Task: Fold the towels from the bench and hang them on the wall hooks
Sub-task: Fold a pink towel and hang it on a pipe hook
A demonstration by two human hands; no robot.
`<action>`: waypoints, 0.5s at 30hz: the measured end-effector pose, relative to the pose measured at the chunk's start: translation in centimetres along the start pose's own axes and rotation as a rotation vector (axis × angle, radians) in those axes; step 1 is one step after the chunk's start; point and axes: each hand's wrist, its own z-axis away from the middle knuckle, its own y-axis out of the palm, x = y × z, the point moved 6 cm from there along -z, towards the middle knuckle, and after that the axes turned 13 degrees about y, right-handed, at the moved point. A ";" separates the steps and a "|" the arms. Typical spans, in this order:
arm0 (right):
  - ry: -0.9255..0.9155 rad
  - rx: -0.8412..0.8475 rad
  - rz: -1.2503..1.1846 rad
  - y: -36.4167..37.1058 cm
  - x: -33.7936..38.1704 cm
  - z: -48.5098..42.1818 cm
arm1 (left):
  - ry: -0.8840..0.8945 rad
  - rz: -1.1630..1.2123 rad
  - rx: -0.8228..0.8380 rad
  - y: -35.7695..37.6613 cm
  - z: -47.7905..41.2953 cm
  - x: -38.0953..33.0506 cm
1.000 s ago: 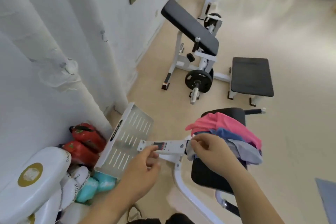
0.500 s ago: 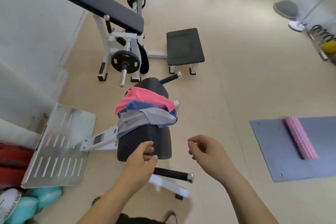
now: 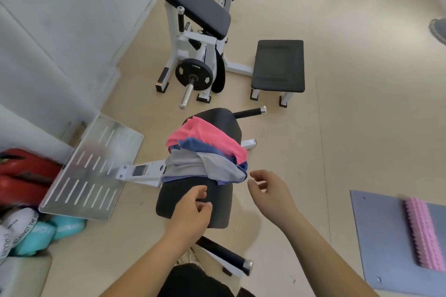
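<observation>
We are holding our left hand and right hand loosely curled, empty, beside towels heaped on the tabletop.

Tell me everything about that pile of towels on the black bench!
The pile of towels lies crumpled, not folded, across the middle of the black bench. Three soft cloths overlap: a pink towel on top at the far side, a blue towel under it, a grey towel nearest, drooping over both edges. The right hand hovers beside the grey one, not gripping it.
</observation>
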 end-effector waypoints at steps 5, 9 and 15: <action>-0.046 -0.002 0.219 -0.3 4.3 -6.7 | 0.053 -0.009 0.042 0.9 -5.3 -2.4; -0.043 0.072 0.461 1.4 5.4 -13.1 | 0.015 -0.024 0.007 0.9 -7.6 -2.9; -0.094 0.305 0.673 4.6 5.3 -21.2 | -0.111 0.022 -0.194 4.6 -10.7 -2.0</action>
